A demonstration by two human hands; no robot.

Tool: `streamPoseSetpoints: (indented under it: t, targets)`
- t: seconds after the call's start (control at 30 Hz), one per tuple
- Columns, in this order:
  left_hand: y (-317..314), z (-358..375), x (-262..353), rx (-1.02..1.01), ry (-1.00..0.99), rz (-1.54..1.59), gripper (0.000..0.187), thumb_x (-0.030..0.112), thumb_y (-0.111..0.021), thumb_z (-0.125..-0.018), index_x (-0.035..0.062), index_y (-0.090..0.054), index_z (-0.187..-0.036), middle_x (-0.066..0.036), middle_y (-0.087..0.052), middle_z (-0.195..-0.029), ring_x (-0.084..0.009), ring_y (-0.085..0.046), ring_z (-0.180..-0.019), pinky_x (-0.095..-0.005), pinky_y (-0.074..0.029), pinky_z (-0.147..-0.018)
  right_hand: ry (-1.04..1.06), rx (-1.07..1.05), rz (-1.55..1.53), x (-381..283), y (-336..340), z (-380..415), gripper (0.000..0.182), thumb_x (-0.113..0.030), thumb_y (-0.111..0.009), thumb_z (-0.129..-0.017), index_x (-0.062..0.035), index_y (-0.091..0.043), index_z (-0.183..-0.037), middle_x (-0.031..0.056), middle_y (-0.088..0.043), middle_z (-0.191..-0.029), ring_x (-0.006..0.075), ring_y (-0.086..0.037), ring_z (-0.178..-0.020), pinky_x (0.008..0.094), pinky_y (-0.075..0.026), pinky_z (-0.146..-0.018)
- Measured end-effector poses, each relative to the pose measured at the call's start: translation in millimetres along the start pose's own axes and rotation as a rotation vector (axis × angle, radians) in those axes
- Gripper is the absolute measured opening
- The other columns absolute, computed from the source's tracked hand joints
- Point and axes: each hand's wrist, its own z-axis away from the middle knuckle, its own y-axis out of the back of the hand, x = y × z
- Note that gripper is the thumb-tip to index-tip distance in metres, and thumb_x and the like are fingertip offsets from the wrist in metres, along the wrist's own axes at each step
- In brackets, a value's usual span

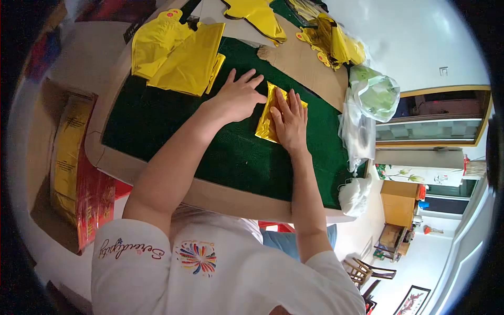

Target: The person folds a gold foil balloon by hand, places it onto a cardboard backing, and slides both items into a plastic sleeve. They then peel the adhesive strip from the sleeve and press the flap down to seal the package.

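A small gold foil sheet, folded into a flat rectangle (266, 126), lies on the dark green mat (236, 157). My right hand (289, 121) rests flat on top of it, fingers stretched out and covering much of its right side. To the left, my left hand (239, 98) is over the mat with its fingers spread. Its thumb tip reaches the left edge of the folded foil. Just beyond that hand is a larger stack of yellow-gold foil sheets (184, 60), partly folded over, with a small red and yellow figure at its top corner.
More gold foil pieces (257, 18) lie at the far side, others (336, 44) on brown cardboard (307, 71). A green and white plastic bag (374, 94) and a white bundle (355, 197) sit along the right edge. An open box with gold packs (68, 152) stands at left, below table level.
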Motion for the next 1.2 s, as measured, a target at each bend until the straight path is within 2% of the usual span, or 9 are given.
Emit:
streamPoseSetpoints:
  t: [0.2, 0.3, 0.33, 0.57, 0.8, 0.87, 0.93, 1.03, 1.2]
  targets:
    - [-15, -20, -9, 0.137, 0.032, 0.173, 0.012, 0.019, -0.061, -0.085, 0.0137, -0.071, -0.089, -0.016, -0.045, -0.141, -0.0362, -0.033, -0.136, -0.0596, -0.021, -0.111, 0.013, 0.034, -0.003, 2, -3, 1, 0.050, -0.048, -0.042, -0.097, -0.0296, -0.042, -0.143, 0.0188, -0.035, -0.148, 0.0358, -0.031, -0.138, 0.0547, -0.021, -0.111]
    - [-22, -30, -8, 0.246, 0.131, 0.194, 0.013, 0.021, -0.062, -0.085, 0.0124, -0.072, -0.085, -0.017, -0.049, -0.138, -0.0368, -0.034, -0.136, -0.0580, -0.023, -0.111, 0.003, 0.015, 0.019, 1, -4, 0, 0.052, -0.048, -0.044, -0.096, -0.0292, -0.041, -0.144, 0.0185, -0.034, -0.149, 0.0349, -0.030, -0.139, 0.0543, -0.021, -0.111]
    - [-21, -31, -2, 0.231, 0.213, 0.207, 0.020, 0.024, -0.061, -0.084, 0.0121, -0.074, -0.093, -0.014, -0.051, -0.136, -0.0323, -0.034, -0.137, -0.0494, -0.020, -0.115, 0.008, 0.020, 0.022, 3, -5, 0, 0.052, -0.049, -0.044, -0.096, -0.0290, -0.041, -0.144, 0.0184, -0.033, -0.149, 0.0348, -0.029, -0.139, 0.0543, -0.021, -0.111]
    - [-28, -35, 6, 0.357, 0.274, 0.177, 0.017, 0.023, -0.070, -0.081, 0.0054, -0.070, -0.079, -0.018, -0.051, -0.135, -0.0378, -0.034, -0.135, -0.0502, -0.023, -0.113, 0.019, 0.026, 0.043, 3, -6, 0, 0.053, -0.050, -0.045, -0.095, -0.0295, -0.041, -0.144, 0.0186, -0.033, -0.149, 0.0352, -0.030, -0.139, 0.0567, -0.021, -0.111]
    - [-31, -34, 11, 0.480, 0.262, 0.009, 0.021, 0.019, -0.067, -0.081, 0.0039, -0.067, -0.096, -0.016, -0.054, -0.128, -0.0342, -0.039, -0.131, -0.0509, -0.025, -0.112, 0.020, 0.037, 0.019, 3, -7, 0, 0.054, -0.051, -0.046, -0.094, -0.0301, -0.042, -0.143, 0.0188, -0.033, -0.149, 0.0354, -0.030, -0.139, 0.0580, -0.021, -0.110]
    - [-30, -32, 13, 0.537, 0.235, -0.042, 0.024, 0.019, -0.062, -0.084, 0.0034, -0.067, -0.102, -0.015, -0.054, -0.127, -0.0306, -0.041, -0.130, -0.0519, -0.025, -0.112, -0.025, 0.002, 0.043, -2, -4, 0, 0.051, -0.046, -0.048, -0.094, -0.0280, -0.044, -0.142, 0.0179, -0.033, -0.149, 0.0354, -0.029, -0.139, 0.0524, -0.020, -0.112]
    - [-23, -26, 19, 0.507, -0.055, -0.142, 0.025, 0.018, -0.057, -0.086, 0.0019, -0.067, -0.102, -0.016, -0.057, -0.124, -0.0293, -0.043, -0.128, -0.0545, -0.023, -0.112, -0.016, 0.006, 0.043, 0, -4, 0, 0.051, -0.045, -0.048, -0.094, -0.0279, -0.044, -0.142, 0.0178, -0.033, -0.150, 0.0353, -0.029, -0.139, 0.0522, -0.020, -0.112]
    - [-24, -25, 33, 0.218, 0.036, -0.285, 0.027, 0.019, -0.055, -0.087, 0.0028, -0.068, -0.105, -0.016, -0.060, -0.119, -0.0282, -0.044, -0.127, -0.0544, -0.018, -0.113, 0.003, 0.022, 0.030, 4, -8, 1, 0.051, -0.045, -0.047, -0.094, -0.0288, -0.044, -0.142, 0.0171, -0.033, -0.149, 0.0350, -0.029, -0.139, 0.0541, -0.020, -0.112]
    - [-37, -16, 50, 0.188, 0.142, -0.383, 0.043, 0.023, -0.045, -0.093, -0.0011, -0.056, -0.127, -0.017, -0.054, -0.132, -0.0290, -0.036, -0.135, -0.0620, -0.005, -0.113, 0.001, 0.032, 0.024, 3, -6, 1, 0.049, -0.043, -0.046, -0.095, -0.0301, -0.043, -0.142, 0.0159, -0.034, -0.149, 0.0343, -0.030, -0.139, 0.0561, -0.020, -0.112]
